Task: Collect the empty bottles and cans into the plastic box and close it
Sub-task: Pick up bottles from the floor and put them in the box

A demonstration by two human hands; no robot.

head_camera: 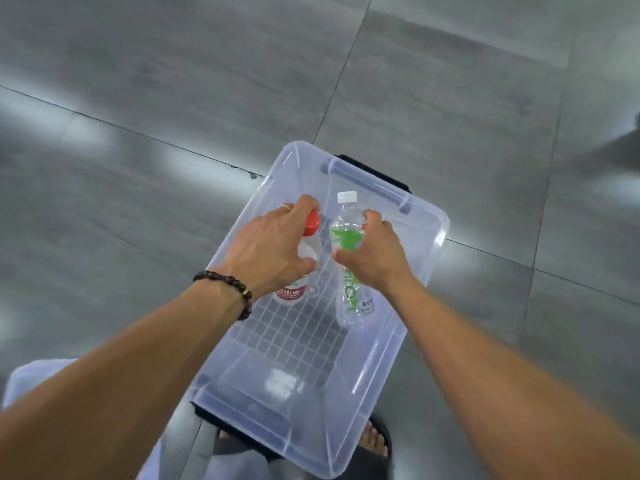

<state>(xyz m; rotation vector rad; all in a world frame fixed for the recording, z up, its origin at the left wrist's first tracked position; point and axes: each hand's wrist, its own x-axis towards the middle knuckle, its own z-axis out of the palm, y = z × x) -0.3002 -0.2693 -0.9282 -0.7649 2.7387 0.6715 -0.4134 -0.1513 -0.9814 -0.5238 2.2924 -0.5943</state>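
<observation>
A clear plastic box (388, 355) stands open on the grey floor, its ribbed bottom showing. My left hand (270, 244) grips a clear bottle with a red cap (310, 223) and a red label, held inside the box at its far left. My right hand (375, 258) grips a clear bottle with a white cap and green label (349, 271), held inside the box at its far right. Both bottles point their caps away from me.
The box's translucent lid (38, 379) lies on the floor at the lower left, partly behind my left arm. Black latches (377, 171) sit at the box's far and near ends. My feet in black sandals (375, 441) are beside the near end.
</observation>
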